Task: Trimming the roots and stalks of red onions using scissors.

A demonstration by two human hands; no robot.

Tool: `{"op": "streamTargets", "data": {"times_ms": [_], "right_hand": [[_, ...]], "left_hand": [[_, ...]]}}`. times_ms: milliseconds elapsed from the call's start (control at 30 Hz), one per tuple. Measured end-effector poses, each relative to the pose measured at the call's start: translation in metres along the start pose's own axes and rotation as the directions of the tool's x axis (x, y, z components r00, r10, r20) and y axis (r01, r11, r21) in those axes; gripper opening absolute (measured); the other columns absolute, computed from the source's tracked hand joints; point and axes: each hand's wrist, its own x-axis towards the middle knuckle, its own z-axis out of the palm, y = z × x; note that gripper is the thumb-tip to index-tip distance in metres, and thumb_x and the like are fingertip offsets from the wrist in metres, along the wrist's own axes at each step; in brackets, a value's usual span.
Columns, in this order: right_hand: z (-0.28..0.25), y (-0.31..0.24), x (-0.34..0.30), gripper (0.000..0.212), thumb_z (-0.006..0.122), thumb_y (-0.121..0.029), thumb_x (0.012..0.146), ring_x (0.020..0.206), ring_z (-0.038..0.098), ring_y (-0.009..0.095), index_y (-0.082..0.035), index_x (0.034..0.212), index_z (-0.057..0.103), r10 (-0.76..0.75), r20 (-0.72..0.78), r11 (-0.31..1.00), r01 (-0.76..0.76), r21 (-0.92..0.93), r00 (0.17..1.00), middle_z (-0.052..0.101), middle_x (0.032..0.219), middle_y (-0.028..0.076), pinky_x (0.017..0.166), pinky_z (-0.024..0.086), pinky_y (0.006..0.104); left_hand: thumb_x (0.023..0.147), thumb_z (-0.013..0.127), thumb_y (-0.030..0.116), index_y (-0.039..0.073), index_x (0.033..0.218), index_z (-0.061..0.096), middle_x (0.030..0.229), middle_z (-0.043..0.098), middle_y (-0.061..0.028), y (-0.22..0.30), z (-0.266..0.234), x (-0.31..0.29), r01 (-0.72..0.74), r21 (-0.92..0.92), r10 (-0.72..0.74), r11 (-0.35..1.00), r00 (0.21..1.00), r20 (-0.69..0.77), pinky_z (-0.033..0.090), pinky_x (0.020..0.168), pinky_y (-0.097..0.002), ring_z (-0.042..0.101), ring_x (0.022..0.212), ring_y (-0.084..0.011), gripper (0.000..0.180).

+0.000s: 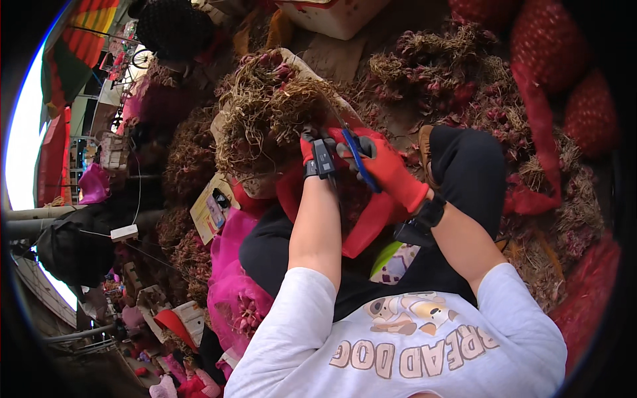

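My right hand [388, 169], in a red and grey glove, is closed around blue-handled scissors [358, 159], blades pointing away from me. Just left of it, my left hand [310, 146] wears a similar glove; its fingers are closed at the edge of a heap of dried shallots [265, 106] with straw-coloured roots and tops. Whatever those fingers grip is hidden. A pale box [335, 99] bears the heap in front of me. Red mesh [371, 222] lies across my lap below the hands.
More shallot bunches [444, 73] cover the ground at the right and far side. Full red mesh sacks [551, 46] stand at far right. A pink mesh bag [232, 292] with shallots lies by my left leg, near a yellowish card [212, 209]. Another white box [338, 16] is beyond.
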Motion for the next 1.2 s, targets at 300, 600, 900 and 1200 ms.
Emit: {"op": "streamTargets", "data": {"times_ms": [300, 600, 900, 1200], "right_hand": [[0.0, 0.001, 0.001, 0.024, 0.062, -0.018, 0.085, 0.055, 0.047, 0.002, -0.007, 0.107, 0.061, 0.068, -0.021, 0.998, -0.068, 0.009, 0.997, 0.053, 0.07, -0.005, 0.049, 0.038, 0.018], [-0.001, -0.018, 0.012, 0.026, 0.063, -0.028, 0.084, 0.064, 0.051, 0.005, -0.006, 0.098, 0.062, -0.077, 0.126, 0.96, 0.108, -0.257, 0.989, 0.058, 0.073, -0.003, 0.059, 0.04, 0.0244], [0.034, 0.0, 0.131, 0.028, 0.066, -0.022, 0.078, 0.087, 0.062, 0.022, -0.006, 0.1, 0.061, -0.132, 0.424, 0.776, 0.359, -0.519, 0.896, 0.066, 0.09, 0.012, 0.079, 0.045, 0.0328], [0.035, 0.009, 0.186, 0.043, 0.065, -0.014, 0.077, 0.096, 0.056, 0.016, -0.002, 0.117, 0.053, -0.354, 0.237, 0.864, 0.414, -0.288, 0.904, 0.062, 0.106, 0.01, 0.087, 0.044, 0.0312]], "left_hand": [[0.08, 0.058, 0.038, 0.016, 0.076, 0.057, 0.071, 0.056, 0.0015, 0.014, -0.009, 0.008, -0.282, -0.256, 0.311, 0.925, 0.947, 0.081, 0.045, 0.057, -0.027, 0.052, 0.064, -0.0145, 0.022], [0.088, 0.054, 0.037, 0.02, 0.083, 0.055, 0.086, 0.061, 0.0049, 0.075, -0.009, -0.039, 0.127, 0.197, -0.192, 0.972, 0.913, 0.36, 0.043, 0.05, -0.0236, 0.053, 0.067, -0.0092, 0.018], [0.091, 0.05, 0.026, 0.009, 0.1, 0.057, 0.089, 0.061, -0.0006, 0.07, -0.025, -0.052, 0.266, -0.102, -0.195, 0.959, 0.874, 0.445, 0.053, 0.074, -0.0329, 0.061, 0.082, -0.0148, 0.021], [0.085, 0.061, 0.013, 0.003, 0.091, 0.059, 0.081, 0.06, 0.0004, 0.135, 0.053, -0.033, -0.567, 0.577, 0.308, 0.588, 0.817, 0.488, 0.045, 0.065, -0.0226, 0.053, 0.072, -0.0073, 0.012]]}}
